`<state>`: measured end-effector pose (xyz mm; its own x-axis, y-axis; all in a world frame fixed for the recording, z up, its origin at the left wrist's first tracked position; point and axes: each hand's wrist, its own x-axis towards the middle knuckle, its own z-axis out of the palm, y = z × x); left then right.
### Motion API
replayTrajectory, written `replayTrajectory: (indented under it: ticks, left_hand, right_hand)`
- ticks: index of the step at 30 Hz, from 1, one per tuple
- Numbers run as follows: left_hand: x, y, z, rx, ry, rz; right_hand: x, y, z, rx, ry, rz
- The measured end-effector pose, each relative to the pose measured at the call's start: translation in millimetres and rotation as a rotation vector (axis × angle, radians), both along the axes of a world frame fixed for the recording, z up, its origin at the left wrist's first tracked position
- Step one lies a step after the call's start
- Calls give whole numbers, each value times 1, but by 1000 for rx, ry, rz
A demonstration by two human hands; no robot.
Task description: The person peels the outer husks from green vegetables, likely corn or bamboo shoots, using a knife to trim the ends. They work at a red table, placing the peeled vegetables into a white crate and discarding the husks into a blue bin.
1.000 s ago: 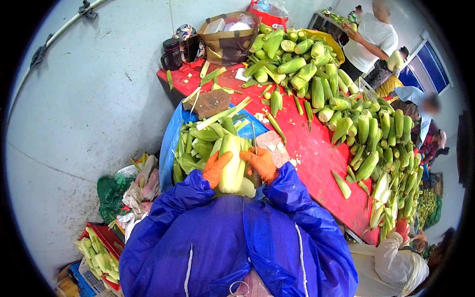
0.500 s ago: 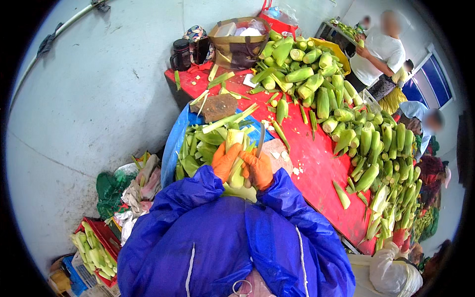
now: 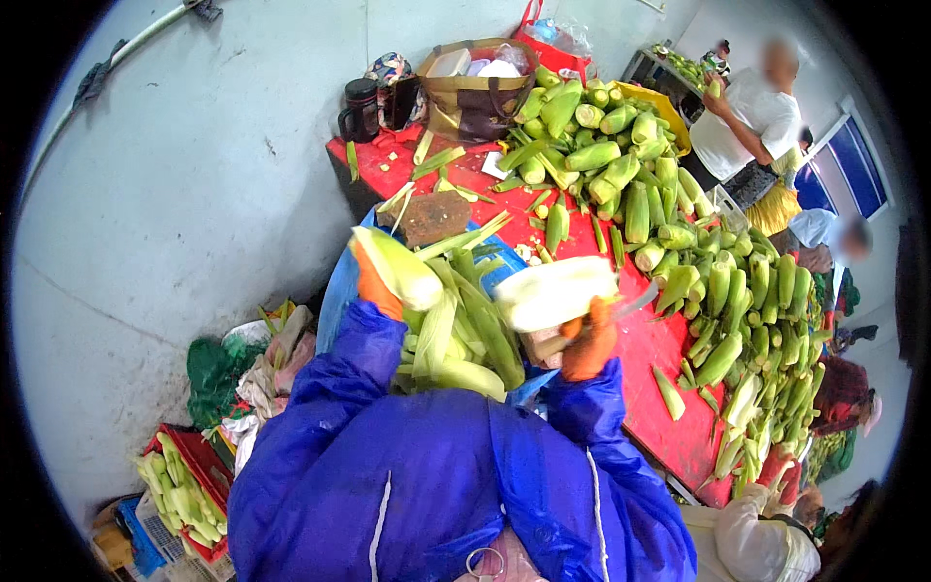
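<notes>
My left hand, in an orange glove, is closed on a broad green corn husk above a blue-lined bin. Stripped husks fill that bin. Held to the right is a pale ear of corn, blurred by motion, with my orange-gloved right hand closed at its lower right end. A knife blade sticks out to the right from the same hand; its handle is hidden in the fingers.
Unhusked and trimmed corn lies heaped along the red table. A brown block sits beyond the bin, near a bag and a dark mug. Co-workers, including a person in white, stand at the right.
My hands were together over the bin around the corn. Now they are apart: the left has moved left with a husk, the right has swung right with the ear and the knife.
</notes>
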<state>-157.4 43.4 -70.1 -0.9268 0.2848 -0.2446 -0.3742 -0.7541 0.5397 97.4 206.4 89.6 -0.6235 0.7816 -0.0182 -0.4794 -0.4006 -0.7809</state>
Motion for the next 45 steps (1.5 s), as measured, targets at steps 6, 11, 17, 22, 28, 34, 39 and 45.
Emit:
replayTrajectory:
  ticks: [6, 11, 17, 22, 28, 34, 39, 45]
  left_hand:
    - [44, -7, 58, -33, 189, -339]
    - [87, -4, 86, -197, 396, -515]
    - [94, -8, 86, -178, 345, -655]
    - [94, -6, 78, -236, 363, -672]
    - [96, 9, 54, 35, 436, -573]
    - [108, -4, 82, 102, 342, -670]
    - [88, -17, 66, 137, 285, -590]
    - [99, -8, 84, -196, 424, -485]
  right_hand:
    - [-24, 5, -14, 611, -943, 467]
    - [-75, -23, 23, 789, -750, 696]
    - [-77, -14, -2, 589, -740, 738]
    - [-71, -9, -25, 372, -606, 643]
    - [-57, -8, -39, 193, -493, 625]
    - [-44, -10, -25, -147, -208, 624]
    - [-13, 71, -47, 540, -972, 430]
    - [-39, -3, 5, 924, -780, 438]
